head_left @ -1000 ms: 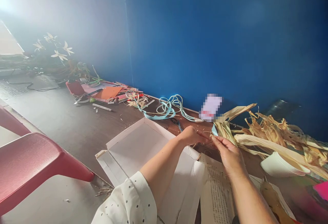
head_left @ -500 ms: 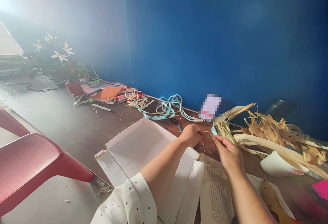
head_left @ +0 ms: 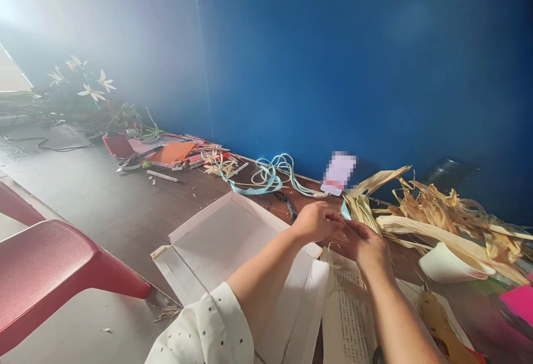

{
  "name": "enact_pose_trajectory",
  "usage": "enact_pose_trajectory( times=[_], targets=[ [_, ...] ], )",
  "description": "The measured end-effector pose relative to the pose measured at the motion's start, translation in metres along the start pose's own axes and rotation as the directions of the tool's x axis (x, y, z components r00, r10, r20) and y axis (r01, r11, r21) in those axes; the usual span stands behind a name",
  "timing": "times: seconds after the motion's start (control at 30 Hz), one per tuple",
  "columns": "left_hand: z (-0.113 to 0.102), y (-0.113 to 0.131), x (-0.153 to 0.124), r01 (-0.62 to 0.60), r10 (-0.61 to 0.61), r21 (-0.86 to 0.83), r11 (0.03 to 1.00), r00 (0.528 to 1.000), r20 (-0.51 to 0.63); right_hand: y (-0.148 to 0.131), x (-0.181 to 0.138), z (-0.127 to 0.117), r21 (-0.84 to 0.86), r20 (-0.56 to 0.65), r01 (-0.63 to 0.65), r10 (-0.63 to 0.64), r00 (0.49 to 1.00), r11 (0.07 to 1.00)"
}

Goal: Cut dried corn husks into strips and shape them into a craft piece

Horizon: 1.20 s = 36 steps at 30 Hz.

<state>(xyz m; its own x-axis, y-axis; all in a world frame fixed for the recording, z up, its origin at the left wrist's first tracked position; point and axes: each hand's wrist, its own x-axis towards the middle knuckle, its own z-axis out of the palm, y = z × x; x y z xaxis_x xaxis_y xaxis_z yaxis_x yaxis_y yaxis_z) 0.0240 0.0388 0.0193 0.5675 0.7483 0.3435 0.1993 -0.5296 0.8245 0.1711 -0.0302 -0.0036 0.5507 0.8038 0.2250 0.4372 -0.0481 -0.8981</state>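
Close together over the table, my left hand and my right hand meet at the fingertips. Both are closed in a pinch. Whatever sits between the fingers is too thin and too covered to name. Beneath them lie an open white cardboard box lid and a printed sheet. A thin pale strand curls near the top of that sheet. Just beyond my left hand are dark-handled scissors. Dried corn husks spread to the right of my right hand.
A white cup lies tipped at the right. Pale blue cord, husk flowers and coloured paper line the blue partition. A red chair stands at the left.
My right hand has turned, its fingers now curled in closer to my left fingertips. The thin strand seen between the hands before is now mostly hidden. The view has shifted slightly.
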Motion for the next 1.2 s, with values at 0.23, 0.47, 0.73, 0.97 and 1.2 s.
enact_pose_trajectory(
  times=[0.23, 0.47, 0.73, 0.97, 1.2],
  targets=[
    [-0.005, 0.007, -0.002, -0.045, 0.044, 0.053, 0.998, 0.999, 0.02, -0.013, -0.004, -0.004, -0.082, -0.087, 0.014, -0.021, 0.996, 0.997],
    [-0.006, 0.006, -0.002, -0.011, 0.009, 0.081, 0.997, 1.0, 0.026, -0.009, -0.003, 0.001, 0.132, -0.028, -0.063, 0.067, 0.997, 0.989],
    [-0.005, 0.007, -0.002, -0.013, 0.014, 0.069, 0.998, 1.0, -0.004, -0.007, -0.002, 0.006, 0.312, 0.061, -0.126, 0.113, 0.992, 0.942],
    [-0.004, 0.007, -0.002, -0.076, 0.073, 0.114, 0.991, 0.997, 0.031, 0.003, 0.001, 0.008, 0.351, 0.143, -0.143, 0.098, 0.985, 0.925],
    [-0.003, 0.002, -0.001, -0.058, 0.05, 0.166, 0.984, 0.997, 0.057, 0.007, 0.002, 0.006, 0.393, 0.17, -0.192, 0.134, 0.976, 0.899]
  ],
)
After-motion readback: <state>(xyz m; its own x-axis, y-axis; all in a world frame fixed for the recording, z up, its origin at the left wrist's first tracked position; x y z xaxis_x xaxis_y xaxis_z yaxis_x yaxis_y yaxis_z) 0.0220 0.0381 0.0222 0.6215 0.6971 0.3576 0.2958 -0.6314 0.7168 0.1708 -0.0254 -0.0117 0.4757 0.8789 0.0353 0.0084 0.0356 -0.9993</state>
